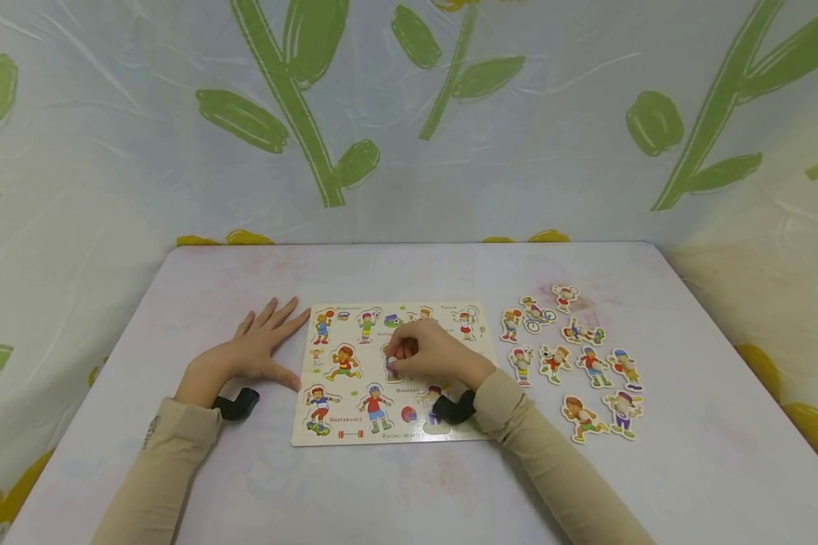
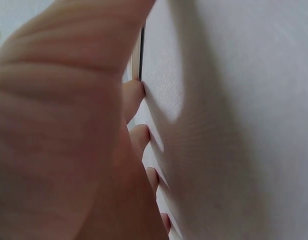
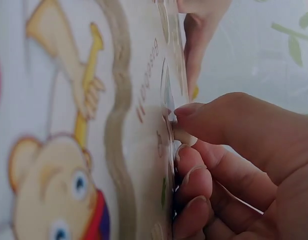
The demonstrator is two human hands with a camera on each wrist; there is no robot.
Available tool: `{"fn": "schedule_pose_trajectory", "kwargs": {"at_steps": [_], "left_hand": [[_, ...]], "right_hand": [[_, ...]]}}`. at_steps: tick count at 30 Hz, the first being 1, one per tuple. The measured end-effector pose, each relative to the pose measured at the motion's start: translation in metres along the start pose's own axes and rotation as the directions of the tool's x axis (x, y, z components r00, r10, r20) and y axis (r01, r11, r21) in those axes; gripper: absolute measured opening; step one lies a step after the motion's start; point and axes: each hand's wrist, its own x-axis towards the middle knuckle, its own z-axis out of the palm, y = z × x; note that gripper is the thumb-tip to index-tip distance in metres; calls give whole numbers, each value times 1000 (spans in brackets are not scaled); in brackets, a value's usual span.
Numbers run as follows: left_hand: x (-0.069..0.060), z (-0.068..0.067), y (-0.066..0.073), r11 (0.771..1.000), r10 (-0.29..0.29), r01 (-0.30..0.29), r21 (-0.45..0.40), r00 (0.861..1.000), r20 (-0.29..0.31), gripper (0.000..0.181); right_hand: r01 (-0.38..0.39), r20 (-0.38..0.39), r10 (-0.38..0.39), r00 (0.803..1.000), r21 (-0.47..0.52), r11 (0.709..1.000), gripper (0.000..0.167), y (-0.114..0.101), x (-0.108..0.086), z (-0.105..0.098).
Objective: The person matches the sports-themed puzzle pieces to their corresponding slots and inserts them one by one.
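Observation:
A wooden puzzle board [image 1: 375, 393] with printed sports children and words lies flat on the table. Over its middle, my right hand [image 1: 439, 352] pinches the pale round knob [image 3: 185, 137] of a puzzle piece [image 1: 390, 372] between thumb and fingers. That piece lies at a figure-shaped place on the board; the hand hides much of it, and whether it sits fully flush I cannot tell. My left hand [image 1: 262, 347] rests on the table with fingers spread, the index fingertip and thumb at the board's left edge.
Several loose knobbed puzzle pieces [image 1: 595, 367] lie scattered to the right of the board, among them a cyclist piece [image 1: 537, 315] and a runner piece [image 1: 582, 418]. A leaf-patterned cloth wall [image 1: 416, 182] rises behind the table's far edge. Black wrist cameras [image 1: 237, 405] sit on both wrists.

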Motion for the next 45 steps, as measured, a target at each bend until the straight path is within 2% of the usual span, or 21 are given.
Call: {"fn": "schedule_pose_trajectory", "kwargs": {"at_steps": [9, 18, 25, 28, 35, 40, 45], "left_hand": [[-1, -1, 0, 1000, 1, -1, 3, 1000, -8, 130], [1, -1, -1, 1000, 0, 0, -10, 1000, -3, 131], [1, 0, -6, 1000, 1, -1, 1, 1000, -2, 132], [1, 0, -6, 1000, 4, -4, 3, 1000, -3, 131], [2, 1, -8, 1000, 11, -11, 1, 1000, -9, 131], [3, 2, -9, 1000, 13, -13, 1, 1000, -13, 131], [5, 4, -10, 1000, 10, -10, 1, 1000, -10, 131]], "right_hand": [[1, 23, -2, 1000, 8, 1000, 7, 0, 1, -2], [7, 122, -12, 992, 40, 999, 16, -7, -2, -15], [40, 143, -32, 989, -57, 998, 21, -13, -7, -23], [29, 136, -20, 990, -63, 998, 20, -12, -10, -27], [18, 75, -13, 997, -70, 997, 18, -1, -22, -42], [-29, -27, 28, 999, -32, 999, 17, 12, -30, -56], [-70, -138, 72, 988, 19, 997, 19, 26, -40, -72]]}}
